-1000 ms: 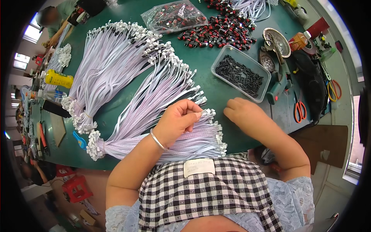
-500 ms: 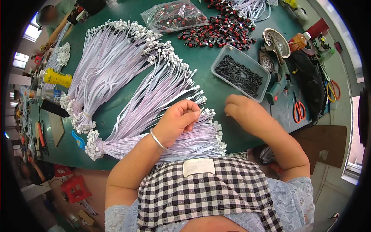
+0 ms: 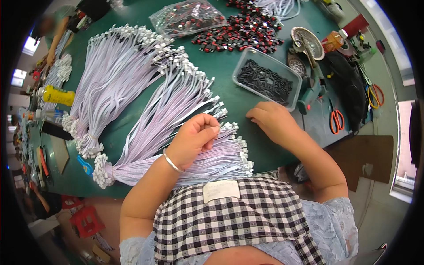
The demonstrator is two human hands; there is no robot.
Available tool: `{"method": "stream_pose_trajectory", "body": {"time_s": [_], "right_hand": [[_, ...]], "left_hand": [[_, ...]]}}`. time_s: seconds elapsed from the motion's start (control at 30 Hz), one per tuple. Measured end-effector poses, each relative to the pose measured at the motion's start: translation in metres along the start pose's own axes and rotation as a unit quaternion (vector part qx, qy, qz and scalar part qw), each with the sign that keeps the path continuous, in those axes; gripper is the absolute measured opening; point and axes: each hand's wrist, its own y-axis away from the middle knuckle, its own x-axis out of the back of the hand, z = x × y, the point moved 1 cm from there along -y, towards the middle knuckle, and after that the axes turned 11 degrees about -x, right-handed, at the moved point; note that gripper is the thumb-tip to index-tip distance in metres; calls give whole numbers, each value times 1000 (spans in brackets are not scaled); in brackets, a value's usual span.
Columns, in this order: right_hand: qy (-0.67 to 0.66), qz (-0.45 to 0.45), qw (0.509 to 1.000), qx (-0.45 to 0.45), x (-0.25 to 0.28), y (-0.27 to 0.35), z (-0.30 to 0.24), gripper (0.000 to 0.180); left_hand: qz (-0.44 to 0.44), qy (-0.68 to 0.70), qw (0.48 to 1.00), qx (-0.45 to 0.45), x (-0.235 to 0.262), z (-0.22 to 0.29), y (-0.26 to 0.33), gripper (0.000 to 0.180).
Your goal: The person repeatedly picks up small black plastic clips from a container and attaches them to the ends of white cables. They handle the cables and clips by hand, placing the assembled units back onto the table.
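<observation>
My left hand (image 3: 193, 138) is closed above a fanned bundle of flat white and pale pink ribbon cables (image 3: 150, 119), its thumb pressed to the curled index finger. Whatever lies in that pinch, if anything, is hidden. To the right, over the green table, my right hand (image 3: 273, 121) is closed with the fingers bent down and together; their tips are mostly out of sight. Just beyond it stands a clear plastic tub (image 3: 295, 102) of small black tube-like pieces (image 3: 267, 81). White connectors (image 3: 244, 154) line the ends of the cables below my left hand.
A second cable bundle (image 3: 104, 84) lies to the left. At the back are a bag of parts (image 3: 187, 20) and a pile of black-and-red parts (image 3: 243, 33). Orange-handled scissors (image 3: 337, 121), a green tool (image 3: 311, 95) and a metal dish (image 3: 316, 51) are on the right.
The whole view has shifted slightly, so the table's things appear further left and up. My right hand has edged toward the tub; my left hand stays closed over the cables.
</observation>
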Motion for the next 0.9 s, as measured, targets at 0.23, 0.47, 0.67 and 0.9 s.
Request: {"method": "stream_pose_trajectory", "body": {"time_s": [0.23,0.47,0.67,0.9], "right_hand": [[54,15,998,20,-8,16,6,18],[-211,46,967,-138,27,22,-2,11],[-267,69,932,-236,38,48,15,13],[-101,97,979,-145,65,59,24,10]], "left_hand": [[12,-9,1000,6,-1,-1,0,6],[14,-21,1000,3,0,-3,1,8],[11,-26,1000,-6,-2,-4,0,8],[18,-31,999,-20,1,-7,0,8]]}}
